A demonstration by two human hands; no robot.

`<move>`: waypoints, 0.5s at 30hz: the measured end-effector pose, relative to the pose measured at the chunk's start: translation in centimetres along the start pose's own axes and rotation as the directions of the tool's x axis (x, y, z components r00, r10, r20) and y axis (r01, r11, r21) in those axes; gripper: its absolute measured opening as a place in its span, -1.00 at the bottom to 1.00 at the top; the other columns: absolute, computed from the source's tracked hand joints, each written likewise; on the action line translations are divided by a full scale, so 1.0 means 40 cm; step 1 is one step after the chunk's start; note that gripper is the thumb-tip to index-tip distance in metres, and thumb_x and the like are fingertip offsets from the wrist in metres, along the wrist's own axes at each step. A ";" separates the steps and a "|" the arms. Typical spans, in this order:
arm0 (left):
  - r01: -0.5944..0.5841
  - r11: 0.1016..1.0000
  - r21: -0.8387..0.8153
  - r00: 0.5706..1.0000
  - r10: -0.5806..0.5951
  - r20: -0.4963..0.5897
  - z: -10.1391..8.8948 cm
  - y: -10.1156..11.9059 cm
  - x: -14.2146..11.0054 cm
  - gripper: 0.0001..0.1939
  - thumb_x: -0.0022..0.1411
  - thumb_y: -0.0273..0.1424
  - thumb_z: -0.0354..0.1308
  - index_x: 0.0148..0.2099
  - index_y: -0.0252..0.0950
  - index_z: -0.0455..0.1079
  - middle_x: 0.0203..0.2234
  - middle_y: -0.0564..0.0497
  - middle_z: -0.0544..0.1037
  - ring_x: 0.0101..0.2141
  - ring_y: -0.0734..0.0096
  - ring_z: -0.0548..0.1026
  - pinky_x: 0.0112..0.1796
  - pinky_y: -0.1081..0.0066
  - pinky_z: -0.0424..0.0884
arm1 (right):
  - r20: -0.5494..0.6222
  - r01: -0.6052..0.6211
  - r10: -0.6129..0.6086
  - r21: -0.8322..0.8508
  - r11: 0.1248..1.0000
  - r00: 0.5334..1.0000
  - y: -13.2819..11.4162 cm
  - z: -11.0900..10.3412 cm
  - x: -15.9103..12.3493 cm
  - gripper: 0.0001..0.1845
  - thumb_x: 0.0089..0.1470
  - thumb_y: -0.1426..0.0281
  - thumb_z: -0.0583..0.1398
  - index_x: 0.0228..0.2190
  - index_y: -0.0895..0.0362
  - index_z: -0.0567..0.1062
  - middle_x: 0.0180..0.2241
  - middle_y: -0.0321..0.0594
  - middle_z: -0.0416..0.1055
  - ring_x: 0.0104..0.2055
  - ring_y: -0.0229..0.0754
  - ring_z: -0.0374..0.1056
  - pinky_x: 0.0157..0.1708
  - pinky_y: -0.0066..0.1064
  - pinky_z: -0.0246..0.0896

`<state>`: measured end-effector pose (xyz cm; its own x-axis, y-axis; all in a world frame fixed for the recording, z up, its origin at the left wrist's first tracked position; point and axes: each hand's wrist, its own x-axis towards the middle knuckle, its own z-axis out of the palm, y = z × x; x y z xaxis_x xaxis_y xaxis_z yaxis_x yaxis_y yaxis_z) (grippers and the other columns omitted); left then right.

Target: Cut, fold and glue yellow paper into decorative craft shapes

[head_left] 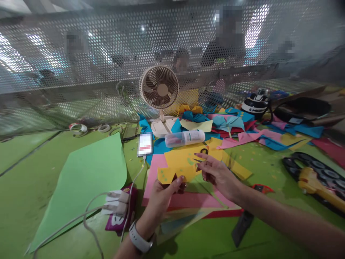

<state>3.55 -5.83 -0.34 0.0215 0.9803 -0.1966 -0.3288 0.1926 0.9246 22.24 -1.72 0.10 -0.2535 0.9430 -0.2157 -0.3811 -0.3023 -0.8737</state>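
My left hand point(168, 190) is closed on a folded piece of yellow paper point(167, 175) with green spots, thumb on its near side. Just right of it is my right hand point(214, 171), its fingers bent and the index finger stretched to the left. A thin dark point sticks out from its fingers and a dark loop point(204, 151) shows above them; they look like parts of small scissors, mostly hidden by the hand. More yellow paper point(180, 156) lies behind the hands, over pink sheets point(188, 202).
A clear bottle point(185, 138) lies behind the hands, before a fan point(160, 88). Left are a phone point(145, 144) on a cable, a plug adapter point(115, 205) and a green sheet point(91, 180). Right are a box cutter point(244, 225), a yellow-handled tool point(318, 181) and crumpled coloured paper point(229, 122).
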 end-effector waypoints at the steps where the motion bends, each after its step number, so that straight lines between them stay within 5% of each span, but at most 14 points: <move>1: -0.006 1.000 -0.014 1.000 0.006 -0.014 -0.001 0.002 0.001 -0.78 -0.03 -0.38 0.34 -0.31 -0.37 0.48 -0.54 0.01 0.55 -0.54 0.50 0.46 -0.50 0.51 0.40 | -0.012 0.007 -0.007 -0.017 1.000 1.000 -0.008 -0.009 0.005 -0.54 -0.05 0.35 0.29 -0.08 0.10 0.36 -0.48 -0.38 0.37 -0.60 -0.46 0.16 -0.58 -0.61 0.08; 6: -0.029 0.998 -0.058 0.992 0.022 -0.125 -0.013 0.013 0.012 -0.76 -0.08 -0.36 0.36 -0.32 -0.36 0.48 -0.50 0.02 0.54 -0.50 0.51 0.48 -0.51 0.56 0.38 | -0.037 0.108 -0.117 -0.193 0.975 0.992 -0.101 -0.088 -0.005 -0.70 -0.03 0.27 0.26 -0.22 0.11 0.47 -0.50 -0.32 0.38 -0.59 -0.40 0.19 -0.61 -0.56 0.08; 9: -0.041 0.997 -0.063 0.989 0.032 -0.143 -0.021 0.017 0.017 -0.74 -0.09 -0.37 0.37 -0.30 -0.33 0.48 -0.45 0.02 0.55 -0.47 0.49 0.50 -0.49 0.55 0.39 | -0.076 0.226 -0.298 -0.485 0.845 0.952 -0.170 -0.190 -0.065 -0.71 0.03 0.22 0.20 -0.20 0.06 0.46 -0.46 -0.27 0.43 -0.48 -0.29 0.32 -0.47 -0.46 0.20; 11: -0.030 0.998 -0.053 0.990 0.022 -0.139 -0.024 0.018 0.018 -0.75 -0.08 -0.37 0.37 -0.30 -0.33 0.48 -0.45 0.01 0.55 -0.46 0.48 0.50 -0.48 0.54 0.40 | -0.092 0.162 -0.339 -0.743 0.650 0.936 -0.201 -0.295 -0.128 -0.72 0.08 0.23 0.15 -0.15 0.04 0.44 -0.30 -0.13 0.48 -0.26 -0.13 0.40 -0.26 -0.30 0.24; 13: -0.020 0.999 -0.046 0.990 0.013 -0.137 -0.025 0.019 0.017 -0.75 -0.07 -0.37 0.36 -0.30 -0.33 0.48 -0.45 0.01 0.55 -0.45 0.47 0.50 -0.47 0.54 0.40 | -0.165 -0.043 -0.400 -0.954 0.298 0.902 -0.210 -0.425 -0.201 -0.66 0.04 0.29 0.18 -0.09 -0.01 0.43 -0.05 -0.05 0.40 -0.06 0.00 0.34 -0.11 -0.19 0.15; 15: -0.021 0.999 -0.040 0.990 0.016 -0.140 -0.025 0.021 0.015 -0.75 -0.06 -0.36 0.36 -0.29 -0.32 0.48 -0.43 0.00 0.55 -0.45 0.47 0.50 -0.46 0.53 0.41 | -0.252 -0.258 -0.500 -0.964 0.057 0.829 -0.192 -0.552 -0.271 -0.61 -0.09 0.31 0.27 -0.14 0.05 0.47 -0.03 0.11 0.37 -0.04 0.14 0.32 -0.17 -0.12 0.15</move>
<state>2.36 -5.12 0.00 -0.1157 0.9673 -0.2258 -0.3668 0.1697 0.9147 47.54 -6.57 -0.47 0.2043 0.9677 0.1479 0.9010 -0.1268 -0.4149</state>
